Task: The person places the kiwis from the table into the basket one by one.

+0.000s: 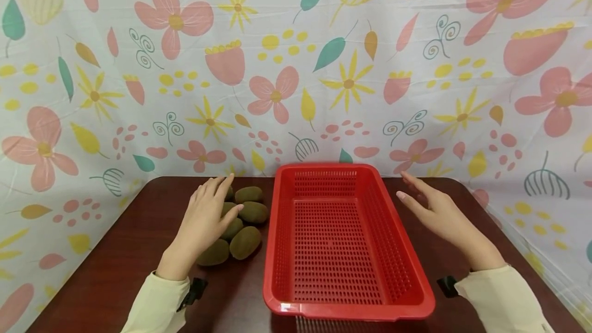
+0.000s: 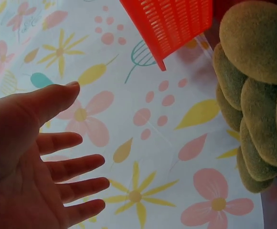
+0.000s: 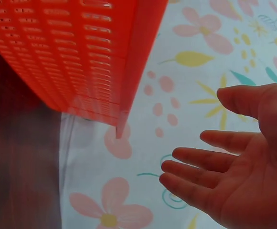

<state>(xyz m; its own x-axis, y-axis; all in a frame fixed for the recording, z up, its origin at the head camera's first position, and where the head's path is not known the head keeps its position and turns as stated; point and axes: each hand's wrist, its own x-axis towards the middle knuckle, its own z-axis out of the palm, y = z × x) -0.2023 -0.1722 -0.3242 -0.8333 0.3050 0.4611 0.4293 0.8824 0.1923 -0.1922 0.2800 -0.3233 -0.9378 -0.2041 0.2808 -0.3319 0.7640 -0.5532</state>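
Note:
In the head view my left hand [image 1: 203,217] hovers over a cluster of brown kiwifruit [image 1: 245,243], hiding some of them. Its fingers are straight and hold nothing. The same kiwifruit [image 2: 258,43] appear at the right side of the left wrist view, apart from the hand [image 2: 38,157]. A red perforated plastic basket [image 1: 349,312] stands to the right of the fruit with nothing in it. Beyond the basket's right side, my right hand [image 1: 439,215] is held in the air, fingers extended. The right wrist view shows that hand [image 3: 229,162] apart from the basket wall [image 3: 100,62].
A dark reddish-brown table [image 1: 125,251] lies under the basket and fruit. Behind it hangs a white cloth [image 1: 296,132] printed with flowers and leaves, which also runs along both sides.

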